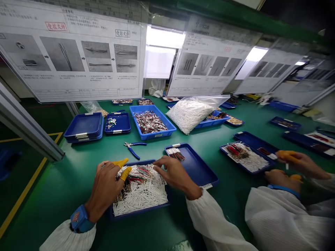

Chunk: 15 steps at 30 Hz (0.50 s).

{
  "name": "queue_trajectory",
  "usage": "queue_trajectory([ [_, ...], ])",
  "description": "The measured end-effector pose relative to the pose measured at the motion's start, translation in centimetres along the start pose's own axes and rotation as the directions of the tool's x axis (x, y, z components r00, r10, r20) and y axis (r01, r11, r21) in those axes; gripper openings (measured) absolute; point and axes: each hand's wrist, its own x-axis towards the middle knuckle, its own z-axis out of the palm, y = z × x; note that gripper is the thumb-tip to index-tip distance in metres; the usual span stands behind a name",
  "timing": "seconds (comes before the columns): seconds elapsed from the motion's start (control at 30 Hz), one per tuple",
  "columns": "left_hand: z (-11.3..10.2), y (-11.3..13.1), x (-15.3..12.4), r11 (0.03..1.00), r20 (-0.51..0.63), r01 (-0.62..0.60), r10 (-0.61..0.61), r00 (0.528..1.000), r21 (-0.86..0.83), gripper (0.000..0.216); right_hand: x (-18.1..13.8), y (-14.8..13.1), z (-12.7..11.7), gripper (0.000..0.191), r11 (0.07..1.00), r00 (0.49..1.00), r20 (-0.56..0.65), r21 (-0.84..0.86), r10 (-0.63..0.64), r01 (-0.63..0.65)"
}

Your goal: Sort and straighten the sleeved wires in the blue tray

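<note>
My left hand (107, 184), with yellow finger cots on its thumb and index finger, is over the left side of a blue tray (112, 218). Its thumb and index finger are apart; the curled fingers behind them are partly hidden. In the tray lie many short white tubes (146, 193) and a bundle of thin red, green and black wires (140, 174) with metal ends. My right hand (174, 172) is at the tray's upper right corner, thumb and fingertips drawn together. Whatever is between them is too small to make out.
Blue-handled cutters (133, 148) lie behind the tray. A second tray (199, 164) holds a row of sleeved wires (176, 154). Farther back stand a bin of wires (151, 122), stacked trays (83, 127) and a bag of white tubes (190, 113). A co-worker's hands (300, 164) are at right.
</note>
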Motion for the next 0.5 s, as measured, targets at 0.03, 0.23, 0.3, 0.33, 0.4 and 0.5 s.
queue_trajectory([
  [0.03,0.0,0.0,0.0,1.0,-0.003,-0.005,0.005,1.0,0.004,0.025,0.1,-0.7,0.8,0.016,0.999,0.999,0.045,-0.045,-0.008,0.01],
  [0.23,0.0,0.2,0.1,1.0,0.016,-0.007,0.007,1.0,0.002,0.031,1.3,-2.0,3.3,0.019,0.921,0.995,0.092,-0.389,0.027,0.01],
  [0.3,0.0,0.3,0.1,1.0,0.055,0.01,-0.011,0.998,0.007,0.03,1.6,-1.9,3.4,0.022,0.898,0.992,0.116,-0.441,0.043,0.013],
  [0.33,-0.1,0.3,0.1,1.0,0.075,0.017,-0.017,0.997,0.012,0.029,1.7,-1.9,3.4,0.022,0.897,0.992,0.121,-0.441,0.045,0.013],
  [0.4,-0.1,0.4,0.1,1.0,0.1,0.023,-0.025,0.995,0.02,0.027,1.9,-1.9,3.4,0.022,0.908,0.992,0.117,-0.42,0.042,0.011],
  [0.5,-0.1,0.2,-0.1,1.0,0.118,0.015,-0.017,0.993,0.02,0.03,1.9,-1.9,3.2,0.019,0.916,0.994,0.098,-0.401,0.056,-0.012],
])
